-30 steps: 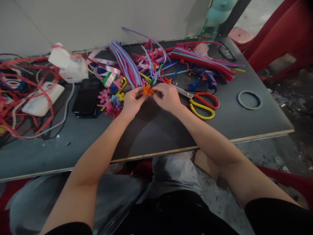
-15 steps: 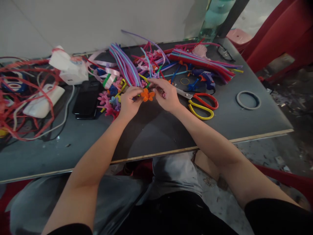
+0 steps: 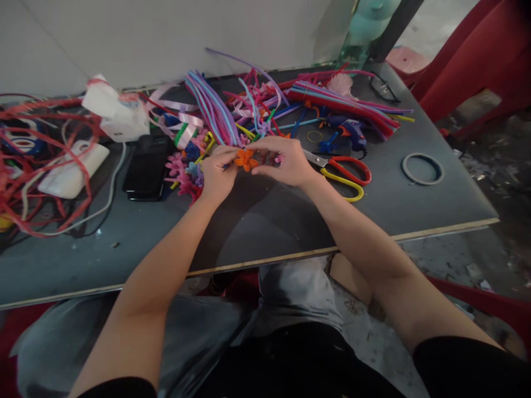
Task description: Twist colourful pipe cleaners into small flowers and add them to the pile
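An orange pipe-cleaner flower [image 3: 246,160] is held above the table, its petals spread out. My left hand [image 3: 219,172] pinches it from the left side between thumb and fingers. My right hand [image 3: 286,160] curves around its right side, with fingertips at the upper petals and the thumb held apart below. Whether those fingertips press on a petal is hard to make out. Behind my left wrist lie small pipe-cleaner flowers [image 3: 178,168] in pink, blue and purple. Scissors [image 3: 347,176] with red and yellow handles rest right of my right hand.
Bundles of pipe cleaners [image 3: 213,108] and a blue glue gun [image 3: 352,132] lie toward the back. Black phones [image 3: 147,168], a white power bank-like block [image 3: 74,171] and tangled red strands [image 3: 45,213] fill the left. A grey tape ring [image 3: 422,169] sits near the right edge.
The orange flower has turned and shifted slightly left. My right hand's fingers have stretched over toward its top, and the thumb has moved apart from them.
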A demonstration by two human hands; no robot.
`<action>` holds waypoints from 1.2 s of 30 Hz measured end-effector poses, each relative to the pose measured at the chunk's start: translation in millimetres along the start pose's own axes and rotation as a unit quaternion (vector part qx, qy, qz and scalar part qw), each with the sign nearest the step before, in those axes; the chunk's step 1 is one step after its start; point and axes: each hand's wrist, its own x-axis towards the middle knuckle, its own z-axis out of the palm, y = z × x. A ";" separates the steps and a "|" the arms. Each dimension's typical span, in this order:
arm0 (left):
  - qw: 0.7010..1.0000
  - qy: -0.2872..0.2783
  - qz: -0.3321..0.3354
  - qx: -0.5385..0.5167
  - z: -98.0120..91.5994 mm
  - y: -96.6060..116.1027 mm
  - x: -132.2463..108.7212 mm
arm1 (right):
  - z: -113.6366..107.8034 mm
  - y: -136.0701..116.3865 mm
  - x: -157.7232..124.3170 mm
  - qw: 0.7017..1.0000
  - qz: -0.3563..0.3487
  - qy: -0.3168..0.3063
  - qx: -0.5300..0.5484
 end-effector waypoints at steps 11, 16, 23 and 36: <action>1.000 0.019 -0.013 -0.006 2.0 3.4 -2.2 | 9.3 -2.2 -2.3 0.997 0.037 0.063 -0.012; 0.999 0.022 -0.003 -0.024 2.6 -1.3 -2.9 | 10.2 -2.2 -2.7 0.997 0.043 0.064 -0.010; 0.995 0.049 0.072 -0.039 8.0 -10.1 -3.7 | 14.9 7.4 -3.0 0.995 -0.010 0.096 0.000; 0.994 0.086 0.043 -0.052 7.3 -8.1 -3.3 | 13.9 6.1 -5.1 0.996 0.006 0.077 0.041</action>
